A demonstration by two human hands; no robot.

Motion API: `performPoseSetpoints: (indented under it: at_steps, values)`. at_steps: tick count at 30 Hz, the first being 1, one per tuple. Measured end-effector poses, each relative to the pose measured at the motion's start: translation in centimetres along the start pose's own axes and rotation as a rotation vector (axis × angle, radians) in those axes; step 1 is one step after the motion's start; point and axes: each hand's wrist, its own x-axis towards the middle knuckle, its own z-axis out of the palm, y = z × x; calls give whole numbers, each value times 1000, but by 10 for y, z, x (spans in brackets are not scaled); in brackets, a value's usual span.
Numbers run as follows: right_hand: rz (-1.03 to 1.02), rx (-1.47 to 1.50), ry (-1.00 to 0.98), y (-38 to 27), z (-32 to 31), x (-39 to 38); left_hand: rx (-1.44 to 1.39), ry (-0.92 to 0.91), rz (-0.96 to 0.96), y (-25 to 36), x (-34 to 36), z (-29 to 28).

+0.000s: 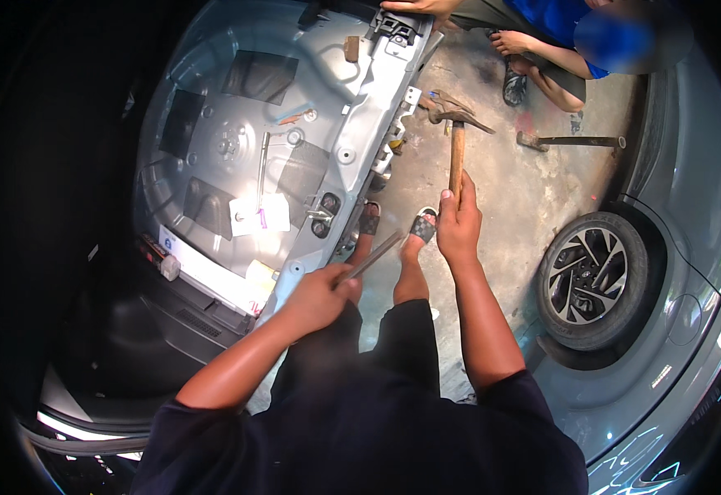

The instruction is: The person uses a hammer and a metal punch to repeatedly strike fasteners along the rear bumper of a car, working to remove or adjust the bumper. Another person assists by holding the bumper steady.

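My right hand point(459, 228) is closed round the wooden handle of a hammer point(457, 157). The hammer points away from me, its long dark head above the concrete floor. My left hand point(318, 299) grips a flat metal bar point(373, 256), which slants up to the right; whether its tip is a chisel edge I cannot tell. Beside the left hand runs the bare rear panel point(351, 153) of an open car boot. Both tools are held in the air, apart from each other and from the panel.
In the boot floor point(212, 177) lie a long metal ratchet point(263, 165) and a white paper point(276, 211). A co-worker in blue point(554, 41) squats far right, one hand point(420, 7) on the panel. Another hammer point(571, 142) lies on the ground. A grey car's wheel point(587, 280) stands right.
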Motion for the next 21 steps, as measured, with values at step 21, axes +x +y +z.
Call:
performPoseSetpoints:
  at_steps: [21]
  values:
    - [-171, -142, -280, 19, -52, 49, -824, 521, 4, -25, 415, 155]
